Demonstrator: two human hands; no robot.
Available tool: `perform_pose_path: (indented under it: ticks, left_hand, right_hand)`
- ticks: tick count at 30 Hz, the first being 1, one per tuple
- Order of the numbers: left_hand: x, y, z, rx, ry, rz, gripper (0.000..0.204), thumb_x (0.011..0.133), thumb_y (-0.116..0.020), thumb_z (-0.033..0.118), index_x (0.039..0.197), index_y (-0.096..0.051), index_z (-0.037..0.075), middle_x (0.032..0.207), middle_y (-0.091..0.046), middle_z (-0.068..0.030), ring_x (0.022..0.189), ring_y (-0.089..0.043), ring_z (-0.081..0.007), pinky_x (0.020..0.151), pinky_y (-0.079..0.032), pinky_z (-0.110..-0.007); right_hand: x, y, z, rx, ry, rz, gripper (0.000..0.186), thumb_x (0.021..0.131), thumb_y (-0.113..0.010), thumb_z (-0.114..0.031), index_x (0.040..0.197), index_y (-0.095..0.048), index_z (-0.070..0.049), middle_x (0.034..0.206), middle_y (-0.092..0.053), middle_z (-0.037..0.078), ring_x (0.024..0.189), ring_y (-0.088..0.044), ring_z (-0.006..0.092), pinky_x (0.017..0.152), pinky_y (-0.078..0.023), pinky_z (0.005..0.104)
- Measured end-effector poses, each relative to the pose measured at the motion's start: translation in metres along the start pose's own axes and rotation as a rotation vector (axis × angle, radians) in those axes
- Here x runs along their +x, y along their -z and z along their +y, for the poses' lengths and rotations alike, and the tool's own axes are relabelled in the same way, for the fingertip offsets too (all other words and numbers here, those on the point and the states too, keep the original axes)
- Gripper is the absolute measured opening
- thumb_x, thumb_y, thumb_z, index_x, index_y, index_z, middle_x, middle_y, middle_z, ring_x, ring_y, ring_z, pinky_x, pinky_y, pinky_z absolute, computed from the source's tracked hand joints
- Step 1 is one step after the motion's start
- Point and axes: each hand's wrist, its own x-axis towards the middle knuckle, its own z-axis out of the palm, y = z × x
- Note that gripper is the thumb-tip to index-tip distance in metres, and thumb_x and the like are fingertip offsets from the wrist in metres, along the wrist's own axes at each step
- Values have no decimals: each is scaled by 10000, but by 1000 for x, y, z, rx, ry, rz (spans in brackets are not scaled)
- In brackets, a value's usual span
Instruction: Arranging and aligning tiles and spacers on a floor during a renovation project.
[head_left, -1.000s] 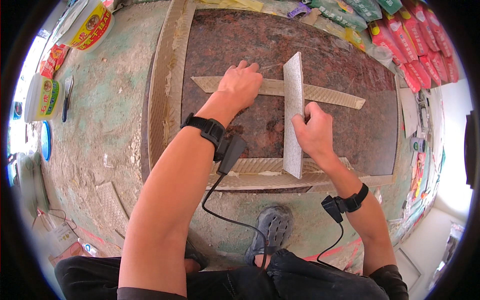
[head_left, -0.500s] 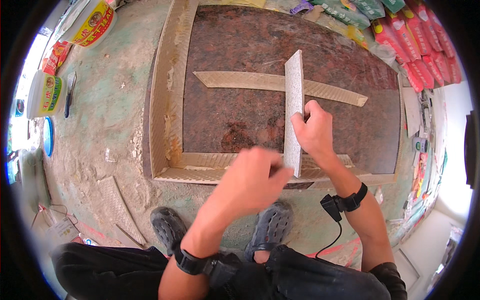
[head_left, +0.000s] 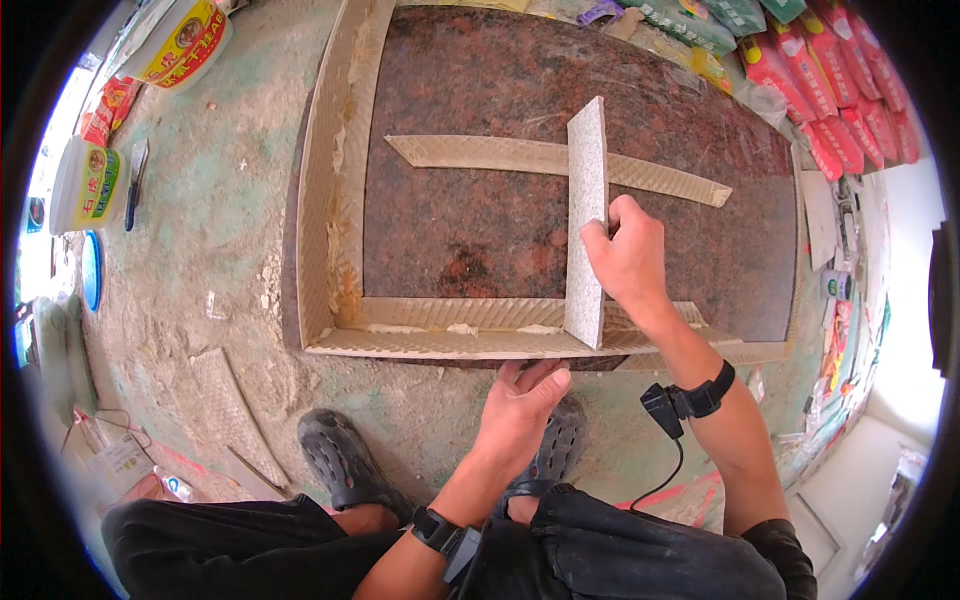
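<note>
My right hand (head_left: 630, 255) is closed on a speckled pale slab piece (head_left: 585, 165), standing upright on edge across the front strip. It stands on a mottled red-brown stone slab (head_left: 460, 80), bordered by beige ribbed tile strips (head_left: 330, 200) with smears of pale paste along the left and front. A loose beige strip (head_left: 470, 152) lies crosswise on the slab, meeting the upright piece. My left hand (head_left: 520, 410) is at the front edge, right of centre, its fingers bent and their tips partly hidden there; what they grip, if anything, is unclear.
Two white buckets (head_left: 80, 180) and a knife-like tool (head_left: 135, 180) stand or lie at left on the dusty floor (head_left: 190, 280). Red bags (head_left: 820, 80) and green bags are piled back right. An offcut strip (head_left: 235, 410) lies front left, near my shoes (head_left: 340, 450).
My left hand has left the crosswise strip and moved down toward me to the front edge. My right hand still holds the upright piece. The view has shifted slightly.
</note>
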Motion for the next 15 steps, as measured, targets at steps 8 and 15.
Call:
perform_pose_path:
  ticks: [8,15]
  left_hand:
    - [19,3,1,-116,-166,15,581,968,-766,59,1455,-451,34,1422,-558,-90,1337,-557,-246,1193,-417,-439]
    - [20,2,0,-152,-185,38,517,980,-744,39,1430,-492,51,1404,-583,-68,1326,-567,-222,1196,-426,-430]
  right_hand:
    - [-3,-1,-6,-10,-4,-1,239,847,-682,-147,754,-535,18,631,-607,235,601,-661,425,586,-512,486]
    - [-5,1,-7,-4,-40,-4,243,848,-690,-153,761,-539,17,636,-619,240,605,-675,414,588,-517,479]
